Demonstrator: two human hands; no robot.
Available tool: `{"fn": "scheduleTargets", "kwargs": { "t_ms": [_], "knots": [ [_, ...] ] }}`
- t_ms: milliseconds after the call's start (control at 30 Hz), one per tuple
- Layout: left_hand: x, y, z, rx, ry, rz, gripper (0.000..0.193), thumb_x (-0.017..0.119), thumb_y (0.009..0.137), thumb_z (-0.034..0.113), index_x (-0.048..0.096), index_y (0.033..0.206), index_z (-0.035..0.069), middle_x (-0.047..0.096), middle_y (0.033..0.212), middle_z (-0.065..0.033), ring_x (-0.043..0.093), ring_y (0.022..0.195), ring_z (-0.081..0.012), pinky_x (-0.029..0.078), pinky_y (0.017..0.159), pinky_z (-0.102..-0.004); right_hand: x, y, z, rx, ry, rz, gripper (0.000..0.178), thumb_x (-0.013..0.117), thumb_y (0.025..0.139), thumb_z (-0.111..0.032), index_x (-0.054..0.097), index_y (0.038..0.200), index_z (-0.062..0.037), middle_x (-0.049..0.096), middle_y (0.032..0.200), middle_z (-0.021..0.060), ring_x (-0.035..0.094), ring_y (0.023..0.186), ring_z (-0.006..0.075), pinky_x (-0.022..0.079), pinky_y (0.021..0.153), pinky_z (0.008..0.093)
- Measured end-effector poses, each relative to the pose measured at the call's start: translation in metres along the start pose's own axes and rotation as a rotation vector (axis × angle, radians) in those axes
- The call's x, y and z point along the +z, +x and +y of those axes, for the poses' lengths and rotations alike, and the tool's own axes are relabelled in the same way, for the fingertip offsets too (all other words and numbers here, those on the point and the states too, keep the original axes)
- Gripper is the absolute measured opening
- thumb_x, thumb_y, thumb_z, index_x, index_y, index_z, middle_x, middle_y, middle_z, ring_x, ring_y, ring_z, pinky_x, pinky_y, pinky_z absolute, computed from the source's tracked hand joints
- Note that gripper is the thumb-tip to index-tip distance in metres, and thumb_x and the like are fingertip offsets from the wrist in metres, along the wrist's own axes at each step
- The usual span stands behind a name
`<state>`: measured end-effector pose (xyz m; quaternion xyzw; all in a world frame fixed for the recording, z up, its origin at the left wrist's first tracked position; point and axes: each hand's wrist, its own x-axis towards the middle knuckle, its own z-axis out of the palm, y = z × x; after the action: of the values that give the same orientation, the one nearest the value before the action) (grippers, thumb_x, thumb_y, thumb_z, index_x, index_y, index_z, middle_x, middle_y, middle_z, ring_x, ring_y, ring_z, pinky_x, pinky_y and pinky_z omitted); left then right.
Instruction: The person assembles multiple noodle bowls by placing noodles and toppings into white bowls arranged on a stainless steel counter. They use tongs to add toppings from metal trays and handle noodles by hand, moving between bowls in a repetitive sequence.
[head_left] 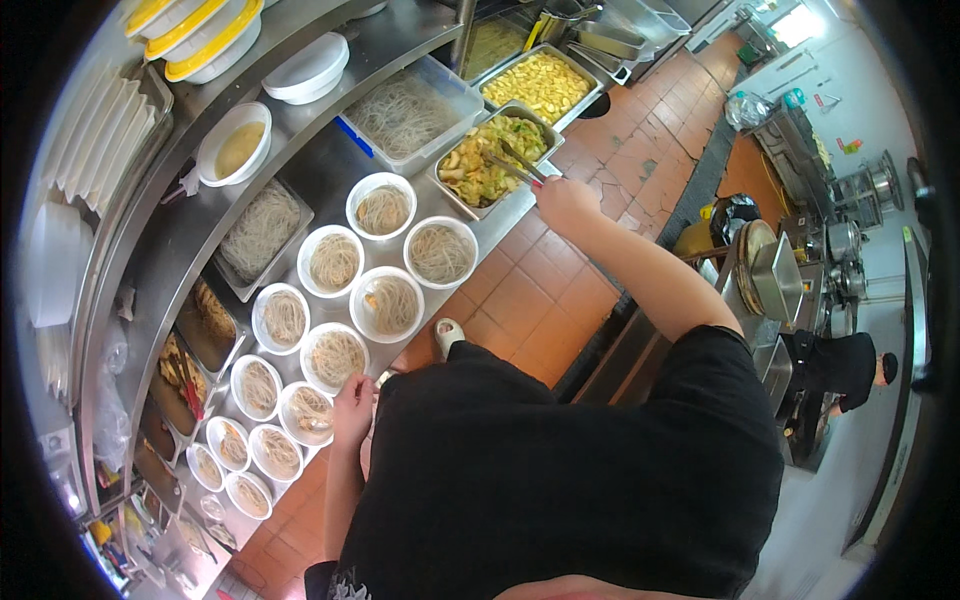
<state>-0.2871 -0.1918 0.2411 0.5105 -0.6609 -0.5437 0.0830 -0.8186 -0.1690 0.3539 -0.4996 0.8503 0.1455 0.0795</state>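
Observation:
Several white bowls of thin noodles stand in rows on the steel counter; a noodle bowl (387,305) is among the nearest to me. My right hand (568,205) reaches far forward, closed around the handles of metal tongs (517,168). The tongs' tips are down in a metal pan of cooked cabbage (487,165), green and yellow. My left hand (352,408) is at the counter's front edge beside another noodle bowl (308,412). Its fingers are curled together, and whatever they may hold is hidden.
Past the cabbage stands a pan of yellow cubes (537,84). A clear tub of noodles (405,110) and a noodle pan (262,232) sit behind the bowls. A steel shelf (225,130) overhangs the counter's back. A co-worker (840,370) stands far right.

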Motion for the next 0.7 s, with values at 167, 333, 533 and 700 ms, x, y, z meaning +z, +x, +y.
{"fn": "scheduleTargets", "kwargs": {
  "t_ms": [167,333,533,700],
  "knots": [
    [0.024,0.000,-0.046,-0.140,-0.024,-0.101,0.024,0.060,0.105,0.023,0.069,0.108,0.001,0.072,0.087,-0.0079,0.069,0.079,-0.0154,0.055,0.075,-0.0333,0.029,-0.008,0.025,0.076,0.230,0.137,0.045,0.048,0.107,-0.042,0.067,0.097,-0.0027,0.074,0.087,0.0227,0.073,0.083,0.0437,0.058,0.073,0.0550],
    [0.068,0.020,-0.114,-0.141,0.124,-0.137,0.030,0.062,0.099,0.028,0.073,0.101,0.000,0.074,0.096,-0.0202,0.072,0.092,-0.0332,0.056,0.083,-0.0412,0.045,-0.021,0.048,0.066,0.373,0.279,0.045,0.051,0.106,-0.046,0.064,0.095,-0.0043,0.071,0.081,0.0268,0.069,0.081,0.0489,0.054,0.073,0.0588],
    [0.091,0.042,-0.172,-0.207,0.325,-0.141,0.037,0.058,0.096,0.033,0.071,0.100,-0.001,0.073,0.100,-0.0263,0.071,0.099,-0.0418,0.055,0.087,-0.0485,0.038,-0.044,0.065,0.063,0.502,0.327,0.038,0.059,0.104,-0.042,0.064,0.094,-0.0054,0.068,0.077,0.0256,0.066,0.075,0.0495,0.051,0.066,0.0595],
    [0.092,0.037,-0.195,-0.225,0.332,-0.078,0.033,0.059,0.095,0.030,0.072,0.099,-0.001,0.075,0.095,-0.0246,0.073,0.091,-0.0394,0.057,0.083,-0.0477,0.028,-0.055,0.069,0.055,0.559,0.320,0.038,0.059,0.105,-0.042,0.066,0.098,-0.0046,0.067,0.077,0.0265,0.066,0.077,0.0496,0.051,0.068,0.0576]
  ]
}}
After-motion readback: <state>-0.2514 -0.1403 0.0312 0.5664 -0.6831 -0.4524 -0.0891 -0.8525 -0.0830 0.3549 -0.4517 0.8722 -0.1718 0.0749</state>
